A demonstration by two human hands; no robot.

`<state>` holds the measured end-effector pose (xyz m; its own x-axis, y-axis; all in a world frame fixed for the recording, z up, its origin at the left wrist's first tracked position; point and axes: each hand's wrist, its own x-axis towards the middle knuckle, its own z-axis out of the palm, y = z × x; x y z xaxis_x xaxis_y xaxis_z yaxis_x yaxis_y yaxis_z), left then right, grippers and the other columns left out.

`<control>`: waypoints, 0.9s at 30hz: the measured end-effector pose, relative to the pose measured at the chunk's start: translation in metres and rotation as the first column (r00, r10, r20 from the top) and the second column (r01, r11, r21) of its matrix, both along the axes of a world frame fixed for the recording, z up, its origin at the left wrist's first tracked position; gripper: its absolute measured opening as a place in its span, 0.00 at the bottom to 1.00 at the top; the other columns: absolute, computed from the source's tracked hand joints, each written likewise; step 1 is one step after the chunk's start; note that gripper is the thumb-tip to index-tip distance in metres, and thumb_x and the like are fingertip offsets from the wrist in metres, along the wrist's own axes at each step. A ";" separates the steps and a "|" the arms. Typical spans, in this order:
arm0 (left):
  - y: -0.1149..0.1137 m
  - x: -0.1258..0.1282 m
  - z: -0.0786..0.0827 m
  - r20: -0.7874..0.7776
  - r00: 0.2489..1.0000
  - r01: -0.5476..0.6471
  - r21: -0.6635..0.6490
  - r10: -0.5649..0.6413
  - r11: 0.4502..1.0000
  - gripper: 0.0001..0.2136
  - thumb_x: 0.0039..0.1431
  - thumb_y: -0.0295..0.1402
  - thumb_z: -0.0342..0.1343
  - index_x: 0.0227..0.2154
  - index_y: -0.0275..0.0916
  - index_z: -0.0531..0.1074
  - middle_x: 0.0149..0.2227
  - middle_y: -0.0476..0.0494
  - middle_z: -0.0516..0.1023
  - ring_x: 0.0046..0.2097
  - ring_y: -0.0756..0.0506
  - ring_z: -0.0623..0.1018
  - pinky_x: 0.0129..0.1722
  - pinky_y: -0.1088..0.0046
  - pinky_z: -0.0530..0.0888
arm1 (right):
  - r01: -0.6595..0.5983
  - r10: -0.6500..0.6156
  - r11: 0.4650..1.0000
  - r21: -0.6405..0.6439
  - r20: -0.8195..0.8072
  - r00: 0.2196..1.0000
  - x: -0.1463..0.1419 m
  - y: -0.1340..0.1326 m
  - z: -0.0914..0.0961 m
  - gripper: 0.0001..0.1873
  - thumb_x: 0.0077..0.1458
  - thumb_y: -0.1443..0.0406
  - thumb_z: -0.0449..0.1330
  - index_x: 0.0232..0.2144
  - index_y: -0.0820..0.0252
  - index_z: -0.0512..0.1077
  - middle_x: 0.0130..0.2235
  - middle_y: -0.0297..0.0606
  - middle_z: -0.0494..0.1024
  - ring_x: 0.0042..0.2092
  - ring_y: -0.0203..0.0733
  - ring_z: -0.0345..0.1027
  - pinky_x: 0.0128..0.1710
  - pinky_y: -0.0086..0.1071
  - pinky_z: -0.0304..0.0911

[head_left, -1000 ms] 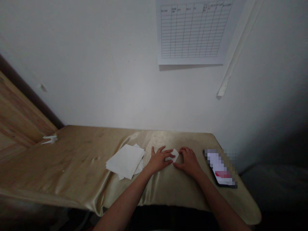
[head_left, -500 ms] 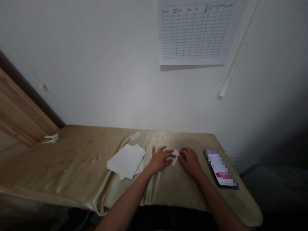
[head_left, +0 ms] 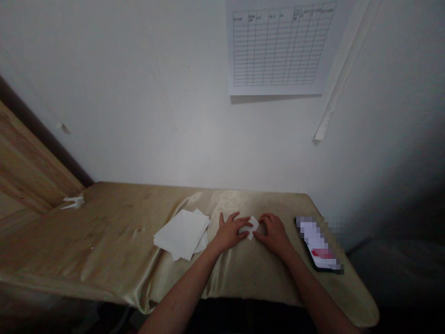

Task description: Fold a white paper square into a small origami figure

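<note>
A small white piece of paper (head_left: 255,223), diamond-shaped and apparently folded, lies on the gold cloth between my two hands. From its left side, my left hand (head_left: 232,231) reaches over it with fingers spread; the index finger and thumb rest on or at the paper. At the right edge of the paper is my right hand (head_left: 274,231), its fingers curled and its thumb at the lower side. The fingertips partly cover the paper, so its folds are hard to make out. Left of my left hand sits a loose stack of white paper sheets (head_left: 182,233).
A phone (head_left: 320,246) with a lit, partly blurred screen lies at the right of the cloth-covered table (head_left: 114,232). White scraps (head_left: 73,202) are at the far left, near a wooden panel (head_left: 28,162). A printed table sheet (head_left: 278,51) hangs on the wall behind.
My right thumb has slid down and left along the paper's edge, away from the index finger. My left hand has hardly moved. The view has shifted very slightly.
</note>
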<state>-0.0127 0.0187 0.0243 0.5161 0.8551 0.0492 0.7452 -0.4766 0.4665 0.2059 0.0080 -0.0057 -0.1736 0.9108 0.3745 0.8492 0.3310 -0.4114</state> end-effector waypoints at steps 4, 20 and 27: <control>0.000 0.001 0.000 0.005 1.000 -0.005 -0.003 0.005 1.000 0.16 0.62 0.41 0.57 0.52 0.63 0.69 0.64 0.59 0.66 0.70 0.36 0.53 0.60 0.30 0.27 | 0.005 -0.005 1.000 0.013 0.006 1.000 -0.002 -0.003 0.003 0.25 0.44 0.53 0.66 0.43 0.57 0.70 0.48 0.43 0.72 0.52 0.52 0.64 0.54 0.45 0.59; -0.002 0.001 0.004 -0.001 1.000 -0.003 -0.008 0.003 1.000 0.20 0.56 0.41 0.60 0.53 0.63 0.70 0.65 0.59 0.65 0.70 0.34 0.53 0.61 0.31 0.27 | -0.017 0.016 1.000 0.010 0.011 1.000 0.004 -0.001 0.000 0.18 0.52 0.54 0.62 0.43 0.54 0.72 0.49 0.42 0.73 0.54 0.50 0.64 0.56 0.45 0.57; -0.002 0.003 0.003 0.018 1.000 -0.025 -0.001 0.025 1.000 0.19 0.54 0.45 0.62 0.51 0.62 0.71 0.64 0.57 0.66 0.69 0.34 0.53 0.61 0.31 0.27 | -0.002 0.001 1.000 0.026 0.041 0.999 0.001 -0.002 0.005 0.17 0.50 0.55 0.63 0.41 0.54 0.72 0.47 0.41 0.74 0.52 0.50 0.65 0.55 0.45 0.57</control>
<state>-0.0097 0.0163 0.0275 0.4938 0.8676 0.0582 0.7480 -0.4579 0.4804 0.2070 0.0059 -0.0004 -0.1902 0.9006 0.3909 0.8646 0.3422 -0.3678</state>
